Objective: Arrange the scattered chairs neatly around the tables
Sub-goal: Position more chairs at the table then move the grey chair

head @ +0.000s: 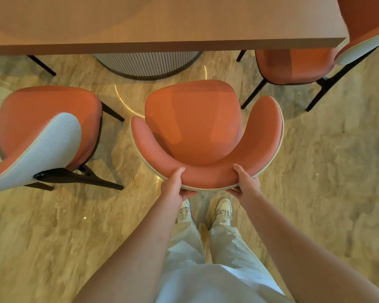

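An orange chair (197, 125) with a curved backrest stands right in front of me, its seat facing the wooden table (162, 25). My left hand (177, 182) grips the backrest's top edge on the left, thumb on the inner cushion and fingers behind. My right hand (244, 180) grips the same edge on the right. The chair's front sits short of the table edge. A second orange chair (46, 132) with a grey back stands to the left, turned at an angle. A third chair (298, 66) is tucked partly under the table at the right.
The table rests on a ribbed round pedestal (147, 62) just beyond the held chair. Black chair legs (252, 92) stick out from the right chair near the held chair's arm. Marble-patterned floor (326, 171) lies open to the right and behind me.
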`<state>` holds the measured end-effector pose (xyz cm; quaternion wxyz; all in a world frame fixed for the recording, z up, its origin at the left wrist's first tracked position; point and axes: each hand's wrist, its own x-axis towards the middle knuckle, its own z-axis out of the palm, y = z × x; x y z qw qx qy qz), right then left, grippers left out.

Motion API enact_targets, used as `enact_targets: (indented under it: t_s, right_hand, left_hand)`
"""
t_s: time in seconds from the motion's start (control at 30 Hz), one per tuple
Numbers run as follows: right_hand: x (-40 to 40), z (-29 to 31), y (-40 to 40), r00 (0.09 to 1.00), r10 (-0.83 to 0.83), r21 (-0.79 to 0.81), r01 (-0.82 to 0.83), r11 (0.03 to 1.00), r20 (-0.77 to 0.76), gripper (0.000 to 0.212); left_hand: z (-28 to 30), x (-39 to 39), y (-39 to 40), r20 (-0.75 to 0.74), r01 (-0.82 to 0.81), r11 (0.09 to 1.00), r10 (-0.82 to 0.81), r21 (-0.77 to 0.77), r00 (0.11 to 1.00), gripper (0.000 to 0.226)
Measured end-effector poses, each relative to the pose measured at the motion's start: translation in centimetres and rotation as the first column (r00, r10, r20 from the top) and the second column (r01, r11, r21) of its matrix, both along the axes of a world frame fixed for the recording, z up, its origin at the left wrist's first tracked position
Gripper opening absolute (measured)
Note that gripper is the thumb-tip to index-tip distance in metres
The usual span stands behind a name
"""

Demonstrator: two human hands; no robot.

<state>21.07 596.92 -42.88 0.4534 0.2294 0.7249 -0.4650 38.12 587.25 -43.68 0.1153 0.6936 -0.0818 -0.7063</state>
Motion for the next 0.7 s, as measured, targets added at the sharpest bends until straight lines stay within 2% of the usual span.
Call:
enact_targets:
  t_s: [0.17, 0.43, 0.7]
  right_hand:
    - [0.3, 0.6, -0.5, 1.0, -0.021, 0.031, 0.021, 0.999, -0.001, 0.036]
    - [3.6, 1.0, -2.7, 0.999, -0.002, -0.025, 0.003, 1.0, 0.038, 0.024]
    - [4.0, 0.6, -3.1, 0.997, 0.018, -0.062, -0.013, 0.998, 0.074, 0.049]
  left_hand:
    - [0.4, 0.5, -0.5, 0.006, 0.019, 1.0, -0.019, 0.009, 1.0, 0.043]
    - [0.6, 3.5, -3.8, 0.053, 0.055, 0.998, -0.053, -0.038, 0.997, 0.036]
    - [0.6, 4.3, -4.4, 0.056, 0.102, 0.994, -0.1, -0.043, 0.993, 0.024]
